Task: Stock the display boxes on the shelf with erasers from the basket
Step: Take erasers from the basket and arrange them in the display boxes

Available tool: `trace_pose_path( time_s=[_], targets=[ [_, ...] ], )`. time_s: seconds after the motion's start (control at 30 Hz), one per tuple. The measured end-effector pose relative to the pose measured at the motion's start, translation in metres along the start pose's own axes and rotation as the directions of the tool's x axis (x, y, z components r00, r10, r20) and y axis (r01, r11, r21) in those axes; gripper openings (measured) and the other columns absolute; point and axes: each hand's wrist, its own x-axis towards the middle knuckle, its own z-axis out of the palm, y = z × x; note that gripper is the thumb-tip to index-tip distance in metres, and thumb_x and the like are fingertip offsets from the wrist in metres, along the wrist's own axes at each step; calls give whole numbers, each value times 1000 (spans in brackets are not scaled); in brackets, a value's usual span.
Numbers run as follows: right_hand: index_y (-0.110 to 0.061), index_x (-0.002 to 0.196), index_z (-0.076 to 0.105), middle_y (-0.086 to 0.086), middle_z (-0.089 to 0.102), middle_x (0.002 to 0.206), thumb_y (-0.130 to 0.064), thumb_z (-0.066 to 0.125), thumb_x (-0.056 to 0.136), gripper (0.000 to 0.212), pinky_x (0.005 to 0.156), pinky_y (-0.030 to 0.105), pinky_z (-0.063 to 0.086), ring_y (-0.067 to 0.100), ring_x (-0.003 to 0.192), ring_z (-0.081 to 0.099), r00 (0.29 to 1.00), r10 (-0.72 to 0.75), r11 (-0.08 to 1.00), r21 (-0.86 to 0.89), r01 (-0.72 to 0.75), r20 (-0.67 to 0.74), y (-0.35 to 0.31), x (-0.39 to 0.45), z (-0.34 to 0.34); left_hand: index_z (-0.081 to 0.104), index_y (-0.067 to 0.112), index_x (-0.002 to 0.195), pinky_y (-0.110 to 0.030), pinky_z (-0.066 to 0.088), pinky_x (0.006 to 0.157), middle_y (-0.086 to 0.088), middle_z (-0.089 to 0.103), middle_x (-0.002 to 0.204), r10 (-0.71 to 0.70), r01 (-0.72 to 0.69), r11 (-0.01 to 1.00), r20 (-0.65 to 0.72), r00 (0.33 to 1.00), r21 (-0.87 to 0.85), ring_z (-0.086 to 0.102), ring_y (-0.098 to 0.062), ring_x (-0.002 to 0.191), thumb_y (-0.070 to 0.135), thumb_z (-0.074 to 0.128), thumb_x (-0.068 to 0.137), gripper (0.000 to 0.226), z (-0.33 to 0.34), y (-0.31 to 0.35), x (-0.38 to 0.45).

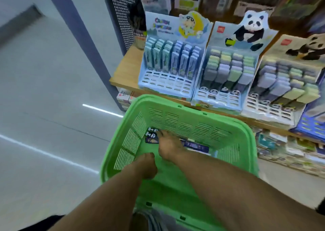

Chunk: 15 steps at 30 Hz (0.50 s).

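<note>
A green plastic basket (184,120) sits in front of me, below the shelf edge. Dark-wrapped erasers (151,134) lie at its far left corner, and more erasers (196,146) lie along the far wall. My right hand (168,147) reaches into the basket, its fingertips touching the left pile. My left hand (146,166) hangs inside the basket near its left wall, with the fingers hidden. On the wooden shelf (124,69) stand three display boxes: a cartoon box (168,83), a middle panda box (219,93) and a right panda box (274,107), all holding rows of pastel erasers.
A dark perforated panel (121,16) and a grey-blue post (82,42) stand to the left of the shelf. Stationery packs (288,150) fill the lower shelf on the right. Pale floor (44,107) stretches away on the left.
</note>
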Motion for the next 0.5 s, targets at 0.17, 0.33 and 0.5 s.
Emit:
trace_pose_path(
  time_s=[0.17, 0.33, 0.5],
  targets=[
    [-6, 157, 20, 16, 34, 152, -13, 46, 95, 67, 112, 48, 30, 36, 134, 35, 989, 8, 993, -114, -25, -149, -7, 35, 44, 35, 8, 148, -32, 37, 110, -16, 38, 151, -106, 110, 989, 47, 993, -102, 41, -29, 137, 25, 60, 95, 61, 17, -4, 33],
    [-12, 146, 35, 13, 39, 138, -30, 58, 89, 64, 104, 48, 35, 32, 125, 37, 996, 47, 997, -62, -52, -76, -6, 48, 57, 39, 8, 145, -31, 41, 104, -13, 46, 144, -138, 156, 970, 106, 985, -189, 48, -26, 129, 19, 57, 97, 52, 28, -5, 43],
    [-11, 137, 36, 14, 44, 133, -21, 67, 85, 61, 94, 47, 44, 33, 120, 44, 999, 36, 996, -83, -35, 7, -6, 48, 58, 41, 3, 142, -31, 41, 106, -16, 48, 142, -199, 215, 935, 83, 976, -282, 49, -26, 129, 17, 52, 99, 46, 26, -3, 48]
  ],
)
